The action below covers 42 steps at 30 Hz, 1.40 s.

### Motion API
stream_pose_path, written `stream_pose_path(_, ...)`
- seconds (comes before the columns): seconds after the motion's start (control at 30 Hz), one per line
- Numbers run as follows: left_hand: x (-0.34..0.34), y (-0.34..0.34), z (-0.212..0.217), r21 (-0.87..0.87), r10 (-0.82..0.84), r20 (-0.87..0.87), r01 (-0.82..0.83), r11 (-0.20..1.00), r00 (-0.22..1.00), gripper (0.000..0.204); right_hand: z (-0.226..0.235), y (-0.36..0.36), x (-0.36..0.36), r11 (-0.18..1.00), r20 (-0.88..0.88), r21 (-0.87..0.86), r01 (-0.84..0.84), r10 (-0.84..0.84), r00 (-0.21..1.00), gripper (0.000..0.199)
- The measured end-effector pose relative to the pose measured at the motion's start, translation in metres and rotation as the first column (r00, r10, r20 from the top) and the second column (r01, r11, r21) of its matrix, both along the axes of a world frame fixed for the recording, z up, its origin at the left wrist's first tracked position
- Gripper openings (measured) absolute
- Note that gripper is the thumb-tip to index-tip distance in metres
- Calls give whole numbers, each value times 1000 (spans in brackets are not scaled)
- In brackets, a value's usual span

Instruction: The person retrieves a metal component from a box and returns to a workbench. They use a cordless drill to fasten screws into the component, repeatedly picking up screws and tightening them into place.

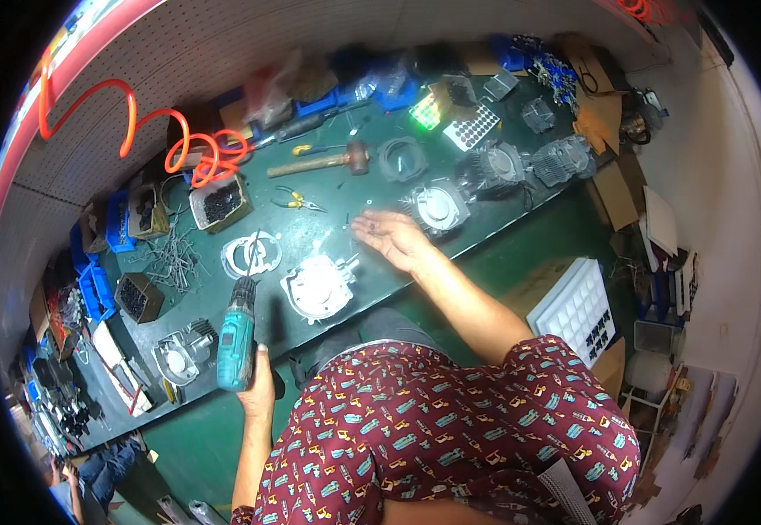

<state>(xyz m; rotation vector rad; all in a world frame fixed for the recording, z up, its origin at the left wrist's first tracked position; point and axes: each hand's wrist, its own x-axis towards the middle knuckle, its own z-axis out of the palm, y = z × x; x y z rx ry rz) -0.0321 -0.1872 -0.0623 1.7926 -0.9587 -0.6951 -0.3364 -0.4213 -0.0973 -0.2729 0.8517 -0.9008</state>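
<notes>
Cordless drill/driver (236,350) is in your L hand (259,383): fingers wrapped round the grip, none spare. Its long axis runs away from you, bit end leaning a touch R. Bit (252,253) sits over the pale ring plate (266,259) in this view; can't tell if touching or just above.

Key relation: silver cast housing (319,287) lies flat on the bench (310,234), just R of the drill's nose, between your hands. Roughly round, no real long axis; small lug points up-R, twd your R hand (389,238). R fingers are nearer to it than L fingers; drill body is close on the other side, apart from it.

Pose: L forearm comes up from bottom edge, approx in line w/ the drill. R forearm reaches in from lower R, palm up, fingers loosely spread + half curled, above/beyond the lug. Poss. small bits on R fingers, too small to confirm.

Further out: yellow-handled pliers (297,201) beyond the housing, mallet (345,160) behind those, box of dark small parts (221,203) up-L, another motor housing (440,206) just R of your R fingers.
</notes>
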Motion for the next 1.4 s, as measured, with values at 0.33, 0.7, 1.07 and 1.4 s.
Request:
stream_pose_path(0.33, -25, -32, 74, 106, -321, -210, 348, 931, 923, 30, 51, 12, -55, 991, -81, -64, -115, 110, 991, 15)
stream_pose_path(0.7, -152, -72, 94, 222, -219, -309, 294, 930, 925, 31, 62, -71, -156, 969, -13, -169, -181, 181, 983, 18)
stream_pose_path(1.07, -254, -78, 115, 207, -110, -351, 192, 959, 930, 25, 53, -103, -208, 919, -37, -201, -340, 339, 940, 15)
stream_pose_path(1.4, -252, -82, 110, 249, -104, -392, 214, 944, 914, 16, 53, -87, -221, 915, 69, -100, -391, 398, 915, 14)
